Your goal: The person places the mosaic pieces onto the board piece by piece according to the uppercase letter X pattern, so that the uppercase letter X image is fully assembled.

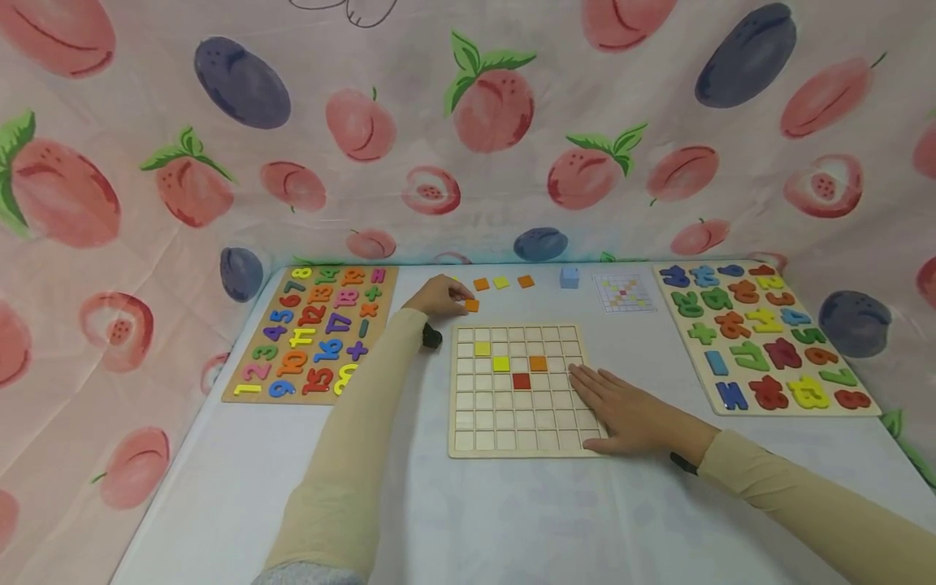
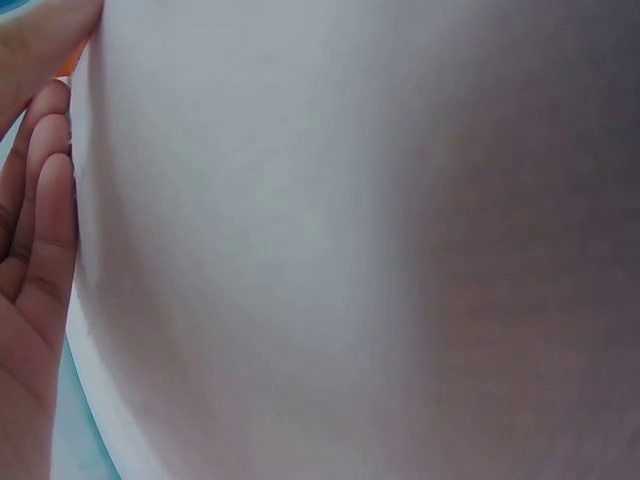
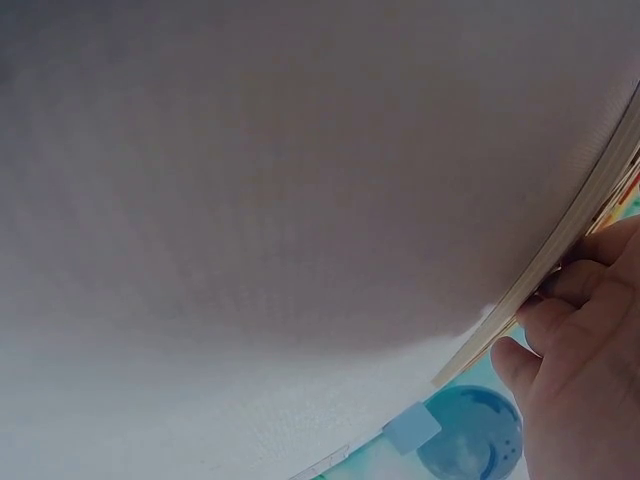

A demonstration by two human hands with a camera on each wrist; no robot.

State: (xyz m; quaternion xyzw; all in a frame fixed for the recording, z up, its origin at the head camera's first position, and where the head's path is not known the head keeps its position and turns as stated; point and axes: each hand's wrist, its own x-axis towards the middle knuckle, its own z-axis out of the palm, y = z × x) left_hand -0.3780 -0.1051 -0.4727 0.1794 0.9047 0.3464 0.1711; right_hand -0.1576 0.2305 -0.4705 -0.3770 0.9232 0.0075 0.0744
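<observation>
Beyond the top left corner of a wooden grid board (image 1: 468, 447), my left hand (image 1: 437, 297) pinches an orange square tile (image 1: 472, 306) between thumb and fingers. In the left wrist view, a sliver of orange (image 2: 70, 66) shows between the thumb and fingertips. My right hand (image 1: 632, 410) rests with its fingers extended across the board's right edge. Set in the grid are a yellow tile (image 1: 483, 348), a brighter yellow tile (image 1: 500, 364), a red tile (image 1: 521, 381) and an orange tile (image 1: 538, 363).
Loose tiles, among them a yellow one (image 1: 500, 282) and an orange one (image 1: 526, 281), lie behind the grid. Farther right are a blue cube (image 1: 569, 278) and a printed pattern card (image 1: 624, 292). Number puzzle boards flank them, left (image 1: 244, 393) and right (image 1: 702, 370).
</observation>
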